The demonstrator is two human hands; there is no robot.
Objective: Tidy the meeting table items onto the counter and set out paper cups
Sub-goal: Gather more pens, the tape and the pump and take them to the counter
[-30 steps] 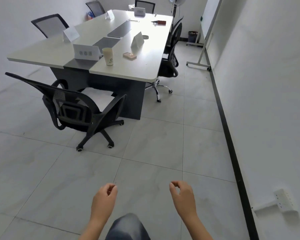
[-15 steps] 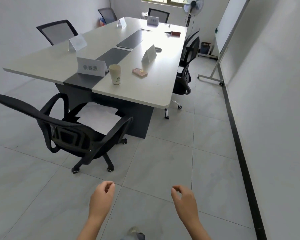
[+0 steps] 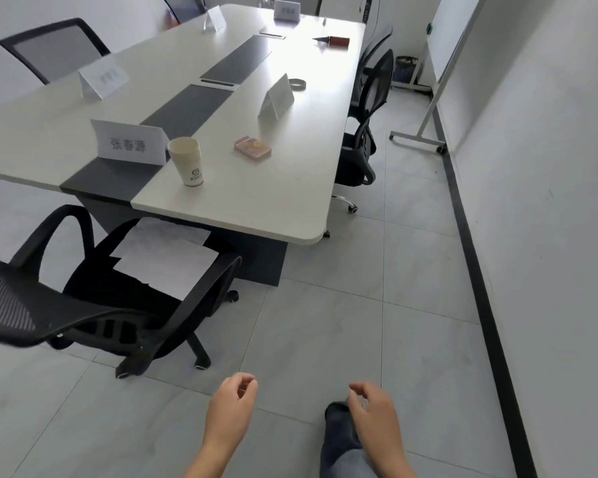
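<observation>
I have both hands low in the head view, over the floor tiles and well short of the table. The left hand [image 3: 230,407] hangs with its fingers loosely curled and nothing in them. The right hand [image 3: 373,414] is the same, thumb and forefinger near each other, gripping nothing. A dark shoe [image 3: 335,422] shows just beside the right hand.

I note the meeting table [image 3: 256,212] ahead, white with a grey strip down its middle. A paper cup [image 3: 186,161] stands upright near the near end, just beside a name card [image 3: 128,142] with printed characters. A small pink packet [image 3: 252,148] lies flat to the right of the cup, apart from it. Farther along stand a folded tent card [image 3: 277,97] and, close behind it, a dark ring [image 3: 297,83]. A red and black item [image 3: 334,40] lies near the far end; I cannot tell what it is.

A black mesh chair [image 3: 94,305] stands at the near end, with white sheets [image 3: 166,260] on its seat. A whiteboard stand [image 3: 425,108] is by the right wall.
</observation>
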